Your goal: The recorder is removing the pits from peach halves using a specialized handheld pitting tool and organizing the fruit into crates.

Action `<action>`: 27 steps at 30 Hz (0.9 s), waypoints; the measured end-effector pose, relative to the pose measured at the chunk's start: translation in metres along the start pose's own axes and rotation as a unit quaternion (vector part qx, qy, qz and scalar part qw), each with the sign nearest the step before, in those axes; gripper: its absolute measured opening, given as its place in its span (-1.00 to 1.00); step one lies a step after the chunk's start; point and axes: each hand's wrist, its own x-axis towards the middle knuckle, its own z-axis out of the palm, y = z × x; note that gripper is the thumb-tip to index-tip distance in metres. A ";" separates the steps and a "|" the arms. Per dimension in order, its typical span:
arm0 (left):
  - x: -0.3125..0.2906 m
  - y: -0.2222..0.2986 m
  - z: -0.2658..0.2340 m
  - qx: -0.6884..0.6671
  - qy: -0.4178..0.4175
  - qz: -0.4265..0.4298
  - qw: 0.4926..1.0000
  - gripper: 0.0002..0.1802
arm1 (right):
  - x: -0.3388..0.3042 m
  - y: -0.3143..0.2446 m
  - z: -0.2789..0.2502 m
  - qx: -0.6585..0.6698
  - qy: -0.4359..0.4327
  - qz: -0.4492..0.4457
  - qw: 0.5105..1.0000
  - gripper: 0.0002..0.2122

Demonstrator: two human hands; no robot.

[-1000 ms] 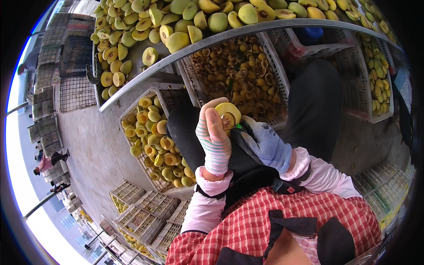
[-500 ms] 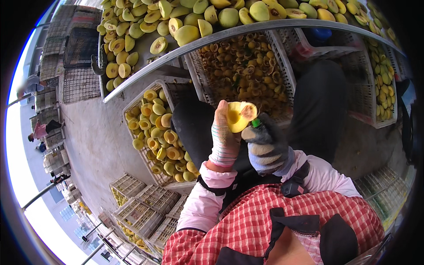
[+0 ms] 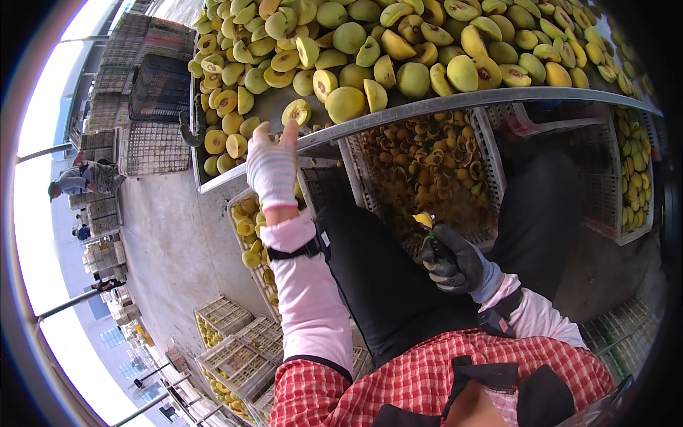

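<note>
My left hand [image 3: 272, 171], in a striped glove with bare fingertips, is stretched toward the sorting table. Its thumb and forefinger are apart, and nothing shows between them. Just beyond the fingertips lies a cut peach half [image 3: 296, 112], its face turned up. Lower down, over my lap and the crate, my right hand [image 3: 455, 263] in a dark-palmed glove is closed round a small pitting tool [image 3: 431, 233] with a bit of green on its handle. A yellow scrap of peach [image 3: 422, 219] sits at the tool's tip.
The metal-rimmed table [image 3: 398, 106] ahead bears heaps of halved peaches. Beneath it, a crate [image 3: 491, 153] holds pits and scraps. Hollowed peach halves fill a crate [image 3: 245, 238] left of my leg. More crates [image 3: 245, 334] stand lower left; another [image 3: 610, 213] is at right.
My left hand has moved up and left to the table, no longer holding the hollowed peach half. My right hand has dropped slightly rightward, still gripping the tool. The view has shifted.
</note>
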 end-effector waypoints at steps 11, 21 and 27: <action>-0.079 0.055 0.022 -0.542 -0.128 0.075 0.828 -0.67 | 0.002 -0.025 0.077 -0.307 0.234 -0.237 0.891 -0.77; -0.188 0.076 0.016 -0.640 -0.135 -0.088 0.751 -0.64 | 0.015 0.000 0.059 -0.657 0.218 -0.427 0.581 -0.76; -0.197 0.067 0.018 -0.572 -0.142 -0.005 0.808 -0.66 | -0.005 0.007 0.058 -0.402 0.113 -0.275 0.866 -0.81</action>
